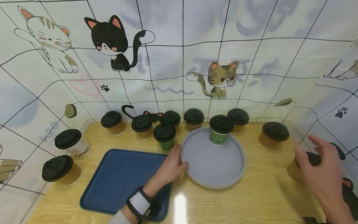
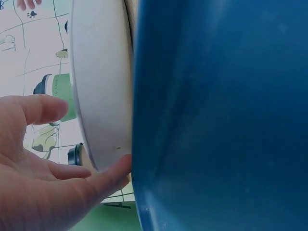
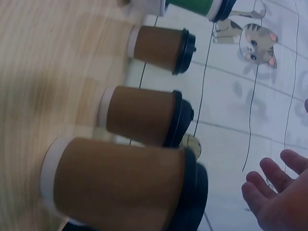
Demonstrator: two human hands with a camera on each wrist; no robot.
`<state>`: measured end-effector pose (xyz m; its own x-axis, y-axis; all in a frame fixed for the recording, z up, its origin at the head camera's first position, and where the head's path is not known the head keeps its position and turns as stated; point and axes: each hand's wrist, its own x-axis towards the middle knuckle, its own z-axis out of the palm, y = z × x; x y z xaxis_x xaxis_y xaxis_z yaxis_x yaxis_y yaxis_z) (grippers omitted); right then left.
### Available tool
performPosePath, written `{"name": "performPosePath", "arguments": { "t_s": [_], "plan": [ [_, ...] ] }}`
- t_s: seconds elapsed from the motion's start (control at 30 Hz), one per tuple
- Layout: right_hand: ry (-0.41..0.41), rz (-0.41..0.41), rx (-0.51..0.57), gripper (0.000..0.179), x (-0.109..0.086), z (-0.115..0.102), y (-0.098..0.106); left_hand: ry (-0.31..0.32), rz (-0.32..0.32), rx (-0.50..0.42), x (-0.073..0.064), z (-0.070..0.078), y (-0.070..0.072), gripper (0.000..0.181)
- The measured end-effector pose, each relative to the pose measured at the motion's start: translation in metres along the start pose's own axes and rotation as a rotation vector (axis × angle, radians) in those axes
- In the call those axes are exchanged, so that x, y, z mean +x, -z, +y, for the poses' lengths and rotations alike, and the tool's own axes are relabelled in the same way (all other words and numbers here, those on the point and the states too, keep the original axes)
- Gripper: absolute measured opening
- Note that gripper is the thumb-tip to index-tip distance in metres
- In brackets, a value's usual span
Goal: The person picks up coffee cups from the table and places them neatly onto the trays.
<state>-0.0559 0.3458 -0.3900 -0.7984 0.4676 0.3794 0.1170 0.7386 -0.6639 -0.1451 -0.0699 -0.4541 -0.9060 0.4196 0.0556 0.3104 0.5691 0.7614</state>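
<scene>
My left hand (image 1: 169,166) is at the left side of a round grey tray (image 1: 215,168), its fingers touching the rim. In the left wrist view, the thumb stays apart from the fingers, which reach to the tray's pale side wall (image 2: 103,96). A green paper cup (image 1: 219,133) with a black lid stands upright on the tray, toward the back. Over at the far right, my right hand (image 1: 324,168) hovers in front of a brown lidded cup (image 1: 295,171), partly covering it; the fingers are spread and hold nothing. The right wrist view shows a large brown cup (image 3: 115,183) beside that hand.
A blue rectangular tray (image 1: 123,180) lies under my left forearm. Another green cup (image 1: 165,140) stands just beyond my left fingers. Several brown cups line the back, one (image 1: 272,137) at back right. A white cup (image 1: 75,146) and a brown cup (image 1: 62,172) stand left.
</scene>
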Motion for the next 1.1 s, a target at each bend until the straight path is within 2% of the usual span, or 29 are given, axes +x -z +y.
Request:
{"name": "performPosePath", "arguments": {
  "t_s": [0.1, 0.27, 0.57, 0.8, 1.1],
  "plan": [
    [-0.055, -0.012, -0.06, 0.065, -0.001, 0.01, 0.009, 0.015, -0.02, -0.021, 0.003, -0.001, -0.002, 0.074],
    [-0.093, -0.074, -0.142, 0.084, 0.002, 0.03, 0.015, 0.027, -0.029, -0.047, 0.003, -0.004, -0.002, 0.075],
    [-0.179, -0.193, -0.215, 0.118, 0.006, 0.064, 0.009, -0.012, -0.029, -0.073, 0.004, -0.007, -0.003, 0.073],
    [-0.237, -0.213, -0.244, 0.125, 0.003, 0.072, -0.003, -0.043, -0.027, -0.079, 0.003, -0.008, -0.004, 0.073],
    [-0.249, -0.206, -0.243, 0.127, 0.001, 0.08, -0.009, -0.028, -0.035, -0.07, 0.004, -0.009, -0.004, 0.073]
  ]
}}
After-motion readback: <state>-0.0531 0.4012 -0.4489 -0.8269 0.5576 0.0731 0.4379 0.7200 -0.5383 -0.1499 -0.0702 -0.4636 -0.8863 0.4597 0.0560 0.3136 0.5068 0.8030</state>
